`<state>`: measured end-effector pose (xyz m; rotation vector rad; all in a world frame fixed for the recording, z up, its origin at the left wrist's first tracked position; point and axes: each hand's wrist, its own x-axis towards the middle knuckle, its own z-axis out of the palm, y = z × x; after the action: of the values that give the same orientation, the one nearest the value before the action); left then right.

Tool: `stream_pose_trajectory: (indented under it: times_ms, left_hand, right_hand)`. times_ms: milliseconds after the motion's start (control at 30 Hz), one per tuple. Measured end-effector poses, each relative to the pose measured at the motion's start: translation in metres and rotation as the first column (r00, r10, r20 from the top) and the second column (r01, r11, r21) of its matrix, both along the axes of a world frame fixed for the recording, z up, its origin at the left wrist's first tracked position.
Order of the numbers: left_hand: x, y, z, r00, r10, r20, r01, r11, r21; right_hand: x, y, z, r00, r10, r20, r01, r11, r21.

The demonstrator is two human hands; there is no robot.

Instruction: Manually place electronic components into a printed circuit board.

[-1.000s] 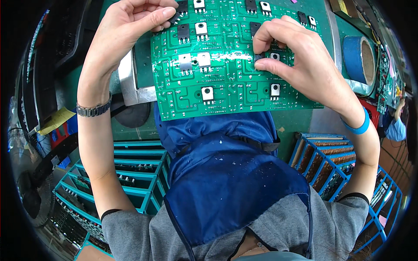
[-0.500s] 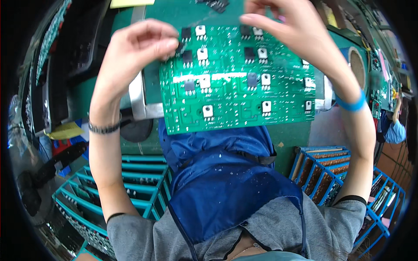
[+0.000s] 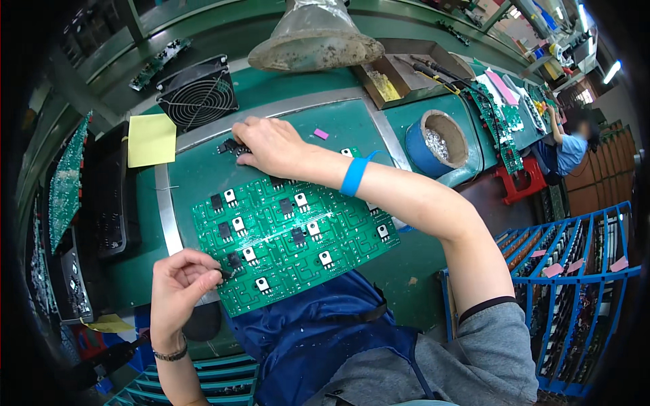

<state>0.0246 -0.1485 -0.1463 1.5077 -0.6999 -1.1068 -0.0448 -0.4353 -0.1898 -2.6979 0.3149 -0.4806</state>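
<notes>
A green circuit board (image 3: 271, 247) lies tilted across the table's near edge, over my apron. Rows of white-faced components (image 3: 262, 284) with metal legs stand on it, several with a black component (image 3: 225, 232) beside them. My left hand (image 3: 184, 287) is at the board's left edge, thumb and forefinger pinched on a small dark piece that looks like a black component, mostly hidden. Beyond the board's far edge, my right hand (image 3: 271, 145) reaches across with fingers closed over a small pile of loose black components (image 3: 230, 147); its fingertips are partly hidden.
A fan (image 3: 198, 98) and a yellow paper (image 3: 152, 141) are at the far left. A metal hood (image 3: 315, 40) hangs above the far side. To the right are a metal tray (image 3: 386, 84), a blue-sided round container (image 3: 420, 145) and blue racks (image 3: 575, 284). A co-worker (image 3: 572, 149) sits far right.
The view has tilted up and turned. My right hand has moved from above the board's right part to the loose black components. My left hand is now lower along the board's left edge.
</notes>
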Motion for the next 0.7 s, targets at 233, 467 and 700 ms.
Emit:
stream_pose_trajectory:
  times_ms: [233,467,700]
  left_hand:
    - [-0.008,0.017,0.005,0.997,0.072,-0.015,-0.073,0.997,-0.036]
    - [-0.018,0.021,-0.001,0.997,0.083,0.006,-0.083,0.996,-0.042]
    - [-0.03,0.027,0.003,0.994,0.089,0.06,-0.086,0.995,-0.045]
  right_hand:
    - [0.001,0.01,-0.015,0.996,0.084,0.014,-0.08,0.975,-0.209]
    - [-0.012,-0.002,0.004,0.989,0.03,0.142,-0.021,0.998,-0.064]
    - [-0.033,-0.012,0.027,0.998,-0.002,-0.068,0.017,0.978,0.206]
